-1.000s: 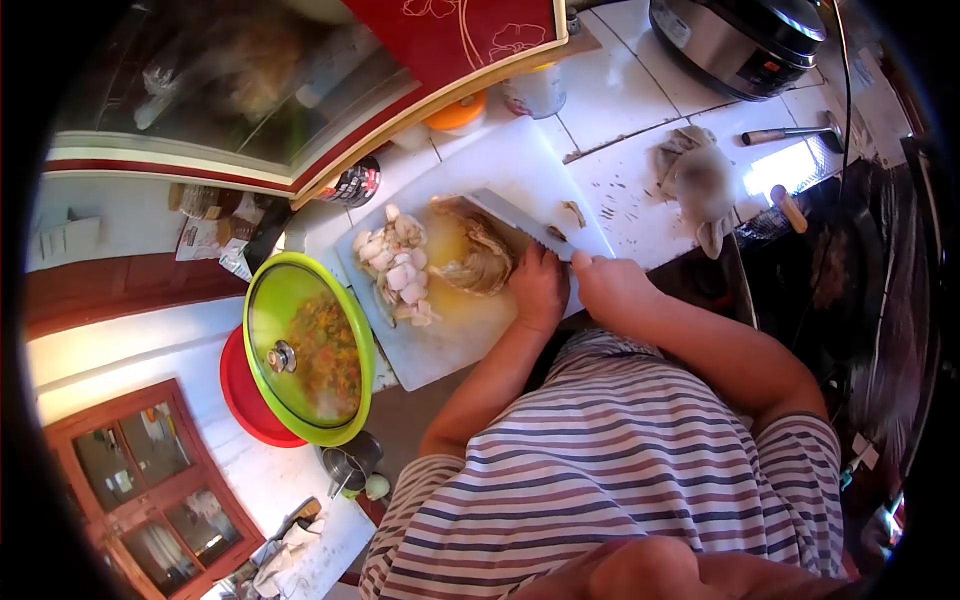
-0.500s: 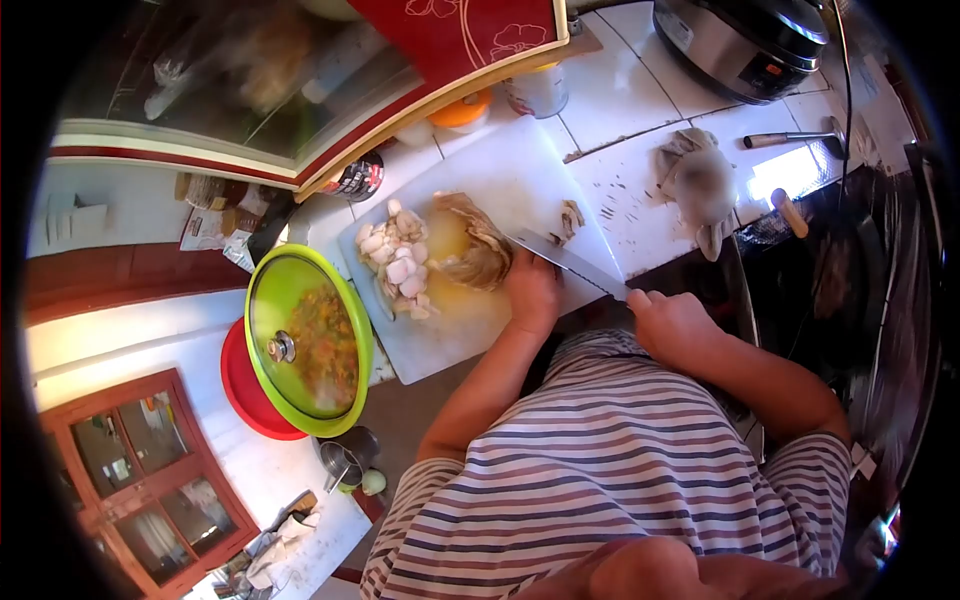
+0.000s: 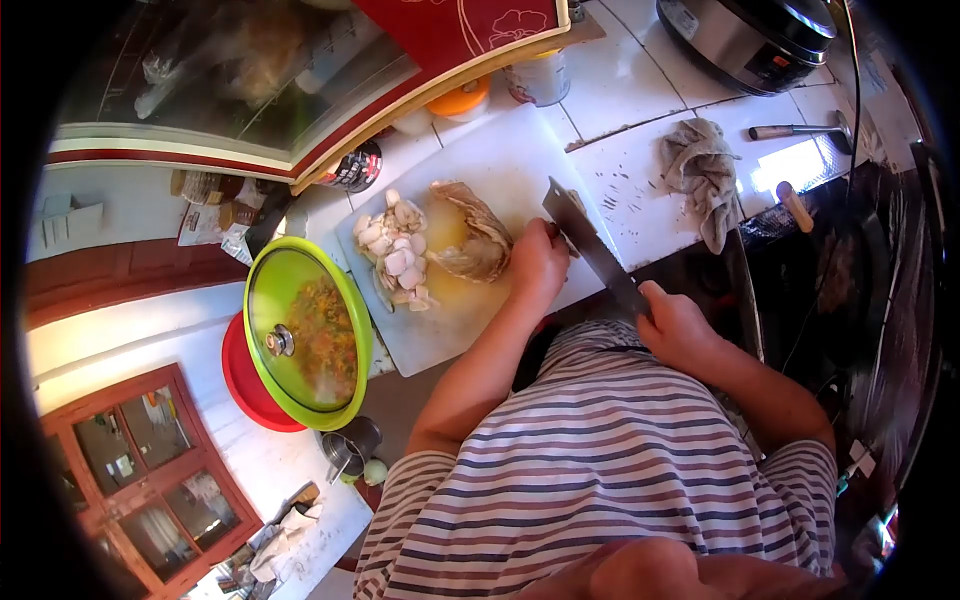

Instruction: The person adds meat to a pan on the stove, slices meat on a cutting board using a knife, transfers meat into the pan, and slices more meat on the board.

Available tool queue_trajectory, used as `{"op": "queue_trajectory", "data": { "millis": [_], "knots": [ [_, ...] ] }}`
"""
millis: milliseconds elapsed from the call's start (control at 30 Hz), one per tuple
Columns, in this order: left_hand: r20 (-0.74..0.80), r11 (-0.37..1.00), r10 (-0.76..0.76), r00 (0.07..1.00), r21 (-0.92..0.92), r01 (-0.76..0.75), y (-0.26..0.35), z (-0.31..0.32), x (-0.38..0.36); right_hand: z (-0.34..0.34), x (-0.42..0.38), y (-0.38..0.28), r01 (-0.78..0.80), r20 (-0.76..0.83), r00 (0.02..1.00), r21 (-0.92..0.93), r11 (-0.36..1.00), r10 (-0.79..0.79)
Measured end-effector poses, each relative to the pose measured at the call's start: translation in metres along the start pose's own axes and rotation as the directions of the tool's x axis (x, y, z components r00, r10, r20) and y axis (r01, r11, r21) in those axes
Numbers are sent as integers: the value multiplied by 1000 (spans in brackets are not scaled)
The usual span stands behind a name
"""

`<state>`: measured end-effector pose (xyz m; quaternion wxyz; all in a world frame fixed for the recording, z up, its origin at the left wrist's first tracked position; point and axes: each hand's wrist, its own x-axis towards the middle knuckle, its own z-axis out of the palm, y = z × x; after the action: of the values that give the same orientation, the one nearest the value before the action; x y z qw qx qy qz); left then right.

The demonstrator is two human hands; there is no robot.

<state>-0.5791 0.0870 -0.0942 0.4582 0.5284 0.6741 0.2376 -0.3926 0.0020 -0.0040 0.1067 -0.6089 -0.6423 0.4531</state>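
My right hand (image 3: 680, 325) is closed round the handle of a wide-bladed kitchen knife (image 3: 597, 250), its blade angled over the right part of a white cutting board (image 3: 440, 340). Close beside the blade, my left hand (image 3: 540, 265) has its fingers curled together; what they hold, if anything, is hidden. Left of that hand lies a brown, wrinkled, curved piece of food (image 3: 480, 240), apart from the fingers. A pile of pale cut chunks (image 3: 398, 250) sits on the board's left side. Part of the board behind the blade is hidden.
A green bowl (image 3: 365, 345) with a glass lid stands left of the board, overlapping a red basin (image 3: 245, 385). On the tiled counter to the right are a crumpled cloth (image 3: 700, 180), a ladle-like utensil (image 3: 795, 131) and a rice cooker (image 3: 745, 45). A cabinet edge (image 3: 430, 95) overhangs the back.
My left hand has moved right, away from the brown piece and towards the blade. The knife has swung to a steeper angle, its tip now further right and higher in view.
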Motion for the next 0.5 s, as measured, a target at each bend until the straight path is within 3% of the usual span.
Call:
{"op": "queue_trajectory", "data": {
  "millis": [200, 500],
  "knots": [
    [21, 985, 86, 996, 150, -89, -3, 5, 6, 11, -7, -2, -31, 11, 999, -27, 999, 32],
    [107, 968, 206, 973, 122, -218, -6, 5, 8, 23, 23, -18, -3, 11, 1000, -191, 982, 6]
  ]
}}
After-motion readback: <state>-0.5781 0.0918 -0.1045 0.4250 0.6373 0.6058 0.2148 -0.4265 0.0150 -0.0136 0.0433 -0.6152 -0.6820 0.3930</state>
